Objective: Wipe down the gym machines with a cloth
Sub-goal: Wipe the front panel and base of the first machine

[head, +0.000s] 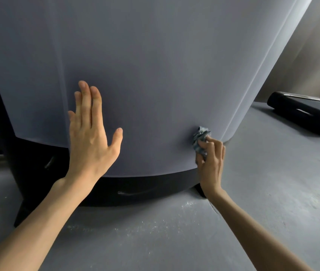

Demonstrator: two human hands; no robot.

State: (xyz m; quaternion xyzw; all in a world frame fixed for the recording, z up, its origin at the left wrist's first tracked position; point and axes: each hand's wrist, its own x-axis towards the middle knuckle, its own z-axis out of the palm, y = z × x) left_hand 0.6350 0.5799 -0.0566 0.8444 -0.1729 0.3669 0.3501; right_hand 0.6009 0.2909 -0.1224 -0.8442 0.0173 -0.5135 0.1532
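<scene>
Two hands met one grey machine shroud (155, 65). At nine o'clock the left hand (90, 133) lay flat against it, fingers straight, holding nothing. At four o'clock the right hand (211, 159) pinched one crumpled blue cloth (199, 137) against the shroud's lower part. One black machine base (301, 112) sat at three o'clock.

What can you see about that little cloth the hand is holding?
The cloth is small, blue-grey and soft-looking, scrunched into a wrinkly wad. The right hand pinches it with curled fingers, so part of it is hidden. Its bunched top pokes out above the fingers and sits against the lower right part of the machine's smooth grey panel, a little above the black base.
</scene>
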